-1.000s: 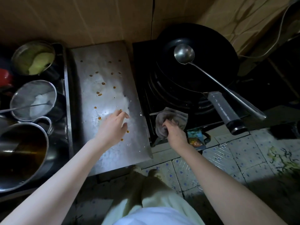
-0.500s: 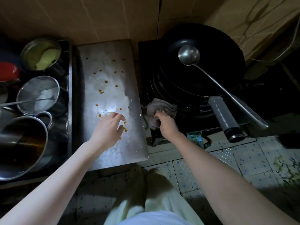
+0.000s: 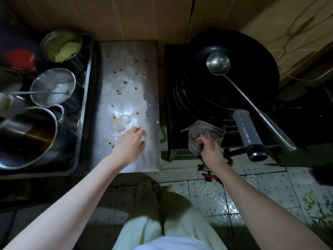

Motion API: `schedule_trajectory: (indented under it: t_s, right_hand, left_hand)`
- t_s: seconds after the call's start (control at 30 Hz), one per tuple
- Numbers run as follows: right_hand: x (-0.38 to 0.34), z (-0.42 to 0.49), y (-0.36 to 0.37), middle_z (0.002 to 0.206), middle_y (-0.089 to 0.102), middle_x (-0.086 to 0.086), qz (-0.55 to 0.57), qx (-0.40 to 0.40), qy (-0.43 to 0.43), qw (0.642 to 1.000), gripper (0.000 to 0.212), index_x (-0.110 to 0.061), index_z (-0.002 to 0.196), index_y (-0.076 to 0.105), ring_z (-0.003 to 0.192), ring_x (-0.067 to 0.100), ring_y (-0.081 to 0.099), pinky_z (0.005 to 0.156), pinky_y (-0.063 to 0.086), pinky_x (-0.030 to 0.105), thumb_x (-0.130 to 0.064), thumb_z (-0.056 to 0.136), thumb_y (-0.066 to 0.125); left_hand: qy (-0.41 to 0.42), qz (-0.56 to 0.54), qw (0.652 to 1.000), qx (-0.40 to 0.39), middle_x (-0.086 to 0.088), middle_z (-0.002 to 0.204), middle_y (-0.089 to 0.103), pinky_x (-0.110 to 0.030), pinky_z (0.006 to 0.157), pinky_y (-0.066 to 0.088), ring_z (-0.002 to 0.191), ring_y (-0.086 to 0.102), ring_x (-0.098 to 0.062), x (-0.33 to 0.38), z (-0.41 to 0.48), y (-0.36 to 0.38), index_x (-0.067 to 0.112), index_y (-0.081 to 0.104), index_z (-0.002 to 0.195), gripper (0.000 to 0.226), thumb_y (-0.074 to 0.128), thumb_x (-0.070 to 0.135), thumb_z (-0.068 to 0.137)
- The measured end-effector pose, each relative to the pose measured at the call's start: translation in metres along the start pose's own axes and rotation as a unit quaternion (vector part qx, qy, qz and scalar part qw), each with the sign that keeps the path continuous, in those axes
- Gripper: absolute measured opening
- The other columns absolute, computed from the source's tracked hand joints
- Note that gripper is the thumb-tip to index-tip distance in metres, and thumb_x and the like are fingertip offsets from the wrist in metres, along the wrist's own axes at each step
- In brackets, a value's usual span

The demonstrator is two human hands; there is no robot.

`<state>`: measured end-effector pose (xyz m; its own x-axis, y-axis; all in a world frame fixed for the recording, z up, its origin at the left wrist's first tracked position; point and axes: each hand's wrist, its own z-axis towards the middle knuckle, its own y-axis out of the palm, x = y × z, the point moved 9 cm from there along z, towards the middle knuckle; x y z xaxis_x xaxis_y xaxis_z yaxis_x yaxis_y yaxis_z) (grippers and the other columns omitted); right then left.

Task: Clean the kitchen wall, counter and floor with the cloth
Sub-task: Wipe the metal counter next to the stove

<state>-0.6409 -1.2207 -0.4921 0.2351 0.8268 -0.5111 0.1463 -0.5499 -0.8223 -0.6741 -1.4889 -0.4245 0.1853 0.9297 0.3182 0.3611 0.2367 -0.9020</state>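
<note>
A steel counter plate (image 3: pixel 129 56) lies in the middle, wet and dotted with several small orange bits. My left hand (image 3: pixel 130 146) hovers over its front part, fingers loosely bent toward the crumbs, holding nothing that I can see. A grey cloth (image 3: pixel 207 131) is bunched on the front edge of the black stove (image 3: pixel 171 123). My right hand (image 3: pixel 211 152) grips the cloth from below. The brown wall (image 3: pixel 126 18) rises behind the counter, and the tiled floor (image 3: pixel 270 188) lies below right.
A black wok (image 3: pixel 243 91) with a steel ladle (image 3: pixel 218 63) sits on the stove, its handle (image 3: pixel 249 134) pointing toward me. Left of the counter a tray holds pots (image 3: pixel 27 136), a strainer (image 3: pixel 53 87) and a bowl (image 3: pixel 61 45). Green scraps (image 3: pixel 317 208) lie on the floor.
My right hand has moved the cloth rightward along the stove's front, away from the counter's edge. My left hand stays over the front of the counter.
</note>
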Motion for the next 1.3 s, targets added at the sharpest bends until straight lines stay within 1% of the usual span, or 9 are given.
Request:
schedule_trajectory:
  t_s: [0.13,0.27,0.37,0.5,0.63,0.8,1.17,1.23,1.3]
  right_hand:
    - [-0.044,0.004,0.031,0.115,0.06,0.007,0.112,-0.07,-0.033,0.991,0.032,-0.016,0.1,0.064,0.112,0.022,0.053,0.092,0.043,0.03,0.003,0.089,0.041]
    - [-0.081,0.006,0.034,0.1,0.062,-0.004,0.233,-0.047,-0.007,0.971,0.032,-0.017,0.096,0.067,0.1,0.011,0.056,0.079,0.037,0.007,0.004,0.09,0.045]
    - [-0.101,0.004,0.026,0.102,0.061,-0.006,0.264,-0.018,-0.015,0.964,0.035,-0.017,0.096,0.068,0.103,0.007,0.053,0.086,0.037,0.012,0.008,0.087,0.046]
    - [-0.136,-0.004,0.041,0.107,0.063,-0.005,0.253,-0.041,-0.057,0.965,0.032,-0.012,0.096,0.069,0.105,0.004,0.053,0.082,0.033,-0.002,0.008,0.088,0.046]
    - [-0.168,-0.014,0.076,0.131,0.059,0.006,0.206,-0.081,-0.083,0.972,0.03,-0.006,0.102,0.068,0.127,0.015,0.049,0.103,0.032,0.016,0.007,0.091,0.043]
    - [-0.196,-0.032,0.116,0.128,0.062,0.007,0.134,-0.103,-0.123,0.978,0.042,-0.007,0.118,0.062,0.139,0.022,0.034,0.115,0.02,0.026,0.012,0.089,0.038]
    - [-0.263,-0.052,0.183,0.145,0.046,0.004,0.035,-0.201,-0.201,0.958,0.054,-0.018,0.131,0.052,0.144,0.02,0.025,0.115,0.022,0.029,0.009,0.085,0.046]
    - [-0.255,-0.047,0.175,0.146,0.045,0.002,0.053,-0.184,-0.196,0.962,0.046,-0.016,0.121,0.059,0.142,0.018,0.029,0.115,0.021,0.026,0.01,0.083,0.052]
    - [-0.238,-0.036,0.152,0.143,0.048,0.004,0.096,-0.107,-0.15,0.978,0.036,-0.011,0.11,0.065,0.138,0.02,0.036,0.114,0.021,0.023,0.01,0.086,0.049]
  left_hand:
    - [-0.038,-0.012,0.999,-0.001,-0.003,0.132,0.048,-0.034,0.076,0.046,0.1,0.058,-0.023,-0.018,-0.022,0.0,0.017,0.052,0.124,0.03,0.047,0.019,0.095]
    - [-0.063,-0.009,0.998,0.024,-0.002,0.129,0.051,-0.033,0.075,0.044,0.101,0.057,-0.023,-0.04,-0.046,-0.006,0.018,0.053,0.121,0.027,0.048,0.019,0.094]
    - [-0.075,-0.012,0.996,0.043,-0.002,0.126,0.052,-0.034,0.079,0.044,0.105,0.055,-0.023,-0.056,-0.064,-0.01,0.018,0.053,0.12,0.027,0.05,0.02,0.094]
    - [-0.102,-0.015,0.994,0.046,-0.001,0.128,0.05,-0.033,0.08,0.042,0.112,0.052,-0.024,-0.076,-0.085,-0.009,0.019,0.052,0.121,0.027,0.049,0.021,0.094]
    - [-0.106,-0.023,0.993,0.047,-0.002,0.13,0.049,-0.035,0.084,0.044,0.111,0.052,-0.024,-0.092,-0.105,-0.01,0.019,0.052,0.122,0.027,0.049,0.021,0.095]
    - [-0.122,-0.047,0.989,0.071,-0.001,0.129,0.05,-0.035,0.086,0.046,0.108,0.054,-0.023,-0.118,-0.139,-0.014,0.018,0.053,0.119,0.026,0.05,0.02,0.093]
    - [-0.131,-0.084,0.984,0.084,0.003,0.125,0.051,-0.032,0.082,0.044,0.103,0.054,-0.022,-0.155,-0.182,-0.005,0.02,0.055,0.117,0.026,0.051,0.019,0.091]
    - [-0.123,-0.089,0.985,0.08,0.002,0.126,0.051,-0.032,0.084,0.044,0.103,0.054,-0.022,-0.157,-0.184,-0.006,0.02,0.055,0.118,0.027,0.051,0.019,0.091]
    - [-0.11,-0.089,0.987,0.073,0.002,0.127,0.05,-0.032,0.085,0.043,0.105,0.053,-0.021,-0.156,-0.184,-0.006,0.02,0.054,0.119,0.029,0.051,0.019,0.091]
